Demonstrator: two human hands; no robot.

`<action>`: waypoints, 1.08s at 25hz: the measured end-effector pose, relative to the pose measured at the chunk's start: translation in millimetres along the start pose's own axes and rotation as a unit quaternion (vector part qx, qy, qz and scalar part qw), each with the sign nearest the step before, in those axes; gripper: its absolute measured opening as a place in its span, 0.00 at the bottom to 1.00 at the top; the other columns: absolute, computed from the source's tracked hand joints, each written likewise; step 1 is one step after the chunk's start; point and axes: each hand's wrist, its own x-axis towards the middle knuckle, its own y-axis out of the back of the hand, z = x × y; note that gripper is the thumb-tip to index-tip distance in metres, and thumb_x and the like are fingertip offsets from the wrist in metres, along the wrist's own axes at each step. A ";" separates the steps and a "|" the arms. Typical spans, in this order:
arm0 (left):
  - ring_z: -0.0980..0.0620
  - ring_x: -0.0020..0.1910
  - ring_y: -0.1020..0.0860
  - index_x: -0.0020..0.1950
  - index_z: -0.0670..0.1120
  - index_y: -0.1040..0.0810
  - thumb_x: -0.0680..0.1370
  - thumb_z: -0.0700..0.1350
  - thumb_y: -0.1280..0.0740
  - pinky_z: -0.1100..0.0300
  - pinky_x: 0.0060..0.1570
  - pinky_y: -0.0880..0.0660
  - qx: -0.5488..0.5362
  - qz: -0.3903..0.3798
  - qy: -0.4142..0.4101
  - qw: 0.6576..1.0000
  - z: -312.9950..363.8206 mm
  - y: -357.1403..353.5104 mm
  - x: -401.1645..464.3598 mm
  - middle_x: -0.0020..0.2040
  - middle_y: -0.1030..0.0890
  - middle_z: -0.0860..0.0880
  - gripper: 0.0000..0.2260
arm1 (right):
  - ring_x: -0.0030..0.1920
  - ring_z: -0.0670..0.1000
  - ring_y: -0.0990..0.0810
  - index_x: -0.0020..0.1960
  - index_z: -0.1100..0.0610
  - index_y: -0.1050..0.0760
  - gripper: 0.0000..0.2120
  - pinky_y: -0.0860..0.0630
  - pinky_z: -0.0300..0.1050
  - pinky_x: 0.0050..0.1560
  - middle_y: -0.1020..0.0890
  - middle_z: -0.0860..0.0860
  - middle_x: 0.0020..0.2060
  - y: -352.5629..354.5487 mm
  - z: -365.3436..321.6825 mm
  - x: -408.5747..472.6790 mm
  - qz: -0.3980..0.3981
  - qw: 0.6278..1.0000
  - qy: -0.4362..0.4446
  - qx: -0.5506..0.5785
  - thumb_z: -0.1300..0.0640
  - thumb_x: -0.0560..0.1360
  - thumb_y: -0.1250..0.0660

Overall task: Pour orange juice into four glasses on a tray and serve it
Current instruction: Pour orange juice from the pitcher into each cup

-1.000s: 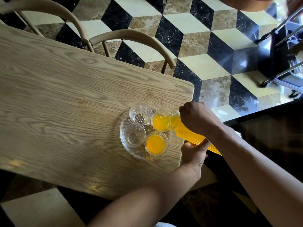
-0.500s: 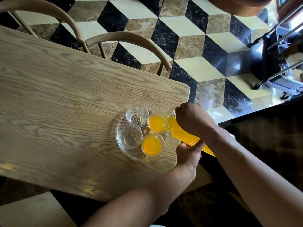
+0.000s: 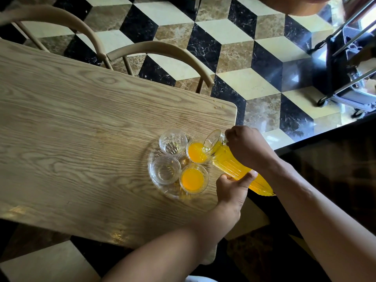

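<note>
A round clear glass tray (image 3: 151,176) sits near the right end of the wooden table (image 3: 81,129). Several glasses stand on it. The near right glass (image 3: 194,179) holds orange juice. The far right glass (image 3: 197,153) also holds juice, and the spout of a ribbed glass jug (image 3: 230,163) full of juice is tipped over it. The far left glass (image 3: 173,141) and near left glass (image 3: 165,169) look empty. My right hand (image 3: 247,148) grips the jug's handle near its neck. My left hand (image 3: 232,189) supports the jug's body from below.
Two curved wooden chair backs (image 3: 160,51) stand along the table's far edge. Patterned cube tiles cover the floor (image 3: 234,58). A dark wheeled cart (image 3: 345,70) stands at the far right. A dark surface (image 3: 335,159) lies beside the table on the right.
The jug stays tipped over the far right glass, and the juice level in that glass has risen. Both hands keep their grip; the view has shifted slightly.
</note>
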 end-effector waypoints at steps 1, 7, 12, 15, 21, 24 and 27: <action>0.48 0.37 0.33 0.39 0.47 0.30 0.37 0.78 0.26 0.53 0.38 0.29 0.003 0.001 -0.011 1.000 2.2 2.0 -1.1 0.37 0.27 0.47 0.45 | 0.37 0.59 0.23 0.36 0.57 0.29 0.17 0.30 0.49 0.34 0.18 0.59 0.39 0.2 0.2 -1.3 0.003 1.000 -0.004 0.018 0.51 0.79 0.47; 0.47 0.41 0.30 0.42 0.47 0.30 0.36 0.77 0.24 0.45 0.46 0.21 0.012 -0.005 -0.020 1.000 11.0 11.6 -5.0 0.40 0.27 0.46 0.47 | 0.44 0.64 0.19 0.45 0.62 0.21 0.18 0.20 0.58 0.45 0.15 0.61 0.44 5.3 -7.6 -8.6 0.034 0.995 -0.019 0.088 0.53 0.81 0.44; 0.47 0.39 0.30 0.41 0.46 0.29 0.35 0.77 0.26 0.44 0.46 0.20 0.004 0.000 -0.033 0.999 21.6 18.4 -7.6 0.39 0.26 0.46 0.48 | 0.47 0.63 0.16 0.46 0.62 0.21 0.25 0.19 0.57 0.49 0.15 0.60 0.44 7.1 -25.5 -12.0 0.026 0.997 0.009 0.074 0.46 0.77 0.50; 0.45 0.40 0.27 0.41 0.46 0.29 0.35 0.77 0.26 0.43 0.47 0.20 -0.003 0.011 -0.028 1.000 24.2 22.2 -5.6 0.41 0.24 0.44 0.48 | 0.47 0.63 0.16 0.47 0.62 0.21 0.25 0.19 0.59 0.49 0.14 0.60 0.44 6.9 -34.7 -9.6 0.028 0.996 0.018 0.085 0.46 0.75 0.49; 0.46 0.39 0.28 0.40 0.47 0.29 0.36 0.75 0.24 0.48 0.43 0.22 -0.039 0.023 -0.020 0.999 26.6 30.1 3.6 0.39 0.24 0.46 0.45 | 0.45 0.62 0.16 0.41 0.60 0.23 0.19 0.19 0.58 0.46 0.15 0.59 0.41 -0.2 -50.3 -2.1 0.015 0.998 0.038 0.050 0.49 0.76 0.47; 0.47 0.38 0.27 0.40 0.47 0.28 0.39 0.75 0.23 0.40 0.48 0.19 -0.044 0.019 -0.006 0.999 25.1 33.0 8.9 0.38 0.23 0.47 0.43 | 0.42 0.61 0.19 0.40 0.58 0.24 0.18 0.21 0.54 0.42 0.16 0.57 0.40 -5.0 -53.4 4.5 0.006 0.999 0.045 0.018 0.51 0.80 0.46; 0.49 0.37 0.28 0.40 0.47 0.28 0.43 0.71 0.19 0.41 0.47 0.18 -0.053 0.006 0.003 0.999 22.8 34.3 14.5 0.36 0.24 0.47 0.40 | 0.38 0.61 0.23 0.36 0.57 0.28 0.17 0.28 0.51 0.36 0.20 0.58 0.37 -9.5 -55.8 10.6 0.000 0.998 0.054 -0.017 0.54 0.82 0.44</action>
